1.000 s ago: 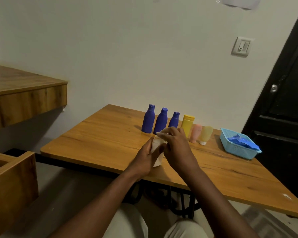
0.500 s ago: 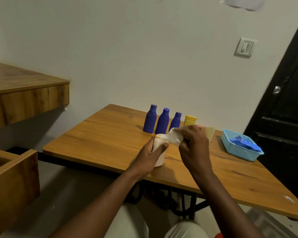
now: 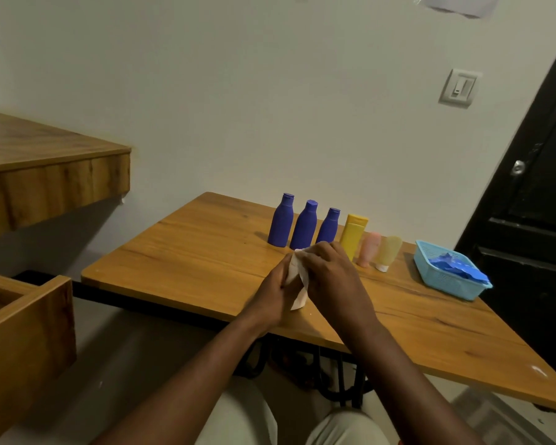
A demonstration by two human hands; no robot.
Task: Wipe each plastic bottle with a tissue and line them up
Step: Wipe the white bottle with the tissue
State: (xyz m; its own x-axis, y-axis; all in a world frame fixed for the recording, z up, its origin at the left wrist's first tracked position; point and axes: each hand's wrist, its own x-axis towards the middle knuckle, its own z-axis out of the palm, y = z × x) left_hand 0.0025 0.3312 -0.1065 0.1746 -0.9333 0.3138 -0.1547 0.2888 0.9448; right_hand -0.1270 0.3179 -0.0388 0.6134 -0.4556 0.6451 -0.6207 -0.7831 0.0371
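The left hand (image 3: 272,289) grips the white bottle (image 3: 299,301) just before the row of bottles (image 3: 305,224), and the right hand (image 3: 331,277) pinches the tissue (image 3: 302,252) against it. Mid-wipe, I'd say; next it needs standing in that row.

A smooth, satin finish with plain grain is shown by the orange-brown wooden tabletop (image 3: 187,252). The three blue-violet plastic bottles (image 3: 305,228) are seen as matt and even, and the squared yellow plastic bottle (image 3: 352,234) likewise. A soft, translucent look is given by the pink plastic tube (image 3: 368,248) and the pale yellow plastic tube (image 3: 388,250). The light-blue plastic basket (image 3: 443,281) is finely perforated (the holes are plain on its wall). The white paper tissue (image 3: 297,268) is seen crumpled and matt against the smooth white plastic bottle (image 3: 299,301).
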